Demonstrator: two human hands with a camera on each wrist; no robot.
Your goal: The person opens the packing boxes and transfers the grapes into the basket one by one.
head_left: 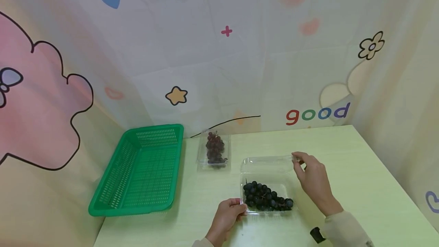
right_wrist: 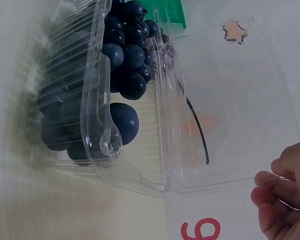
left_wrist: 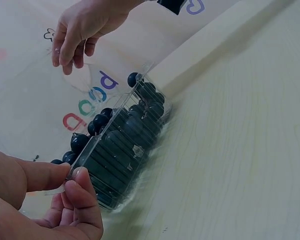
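A clear plastic clamshell box stands on the table with its hinged lid raised. Inside lies a bunch of dark grapes, toward the near side. My left hand pinches the box's near left corner between thumb and finger; the left wrist view shows this pinch close up. My right hand pinches the edge of the raised lid at its right side, as the right wrist view also shows. Behind and to the left sits another clear box holding reddish grapes.
A green plastic basket with perforated walls stands at the left of the pale table, partly over its left edge. A printed curtain hangs right behind the table.
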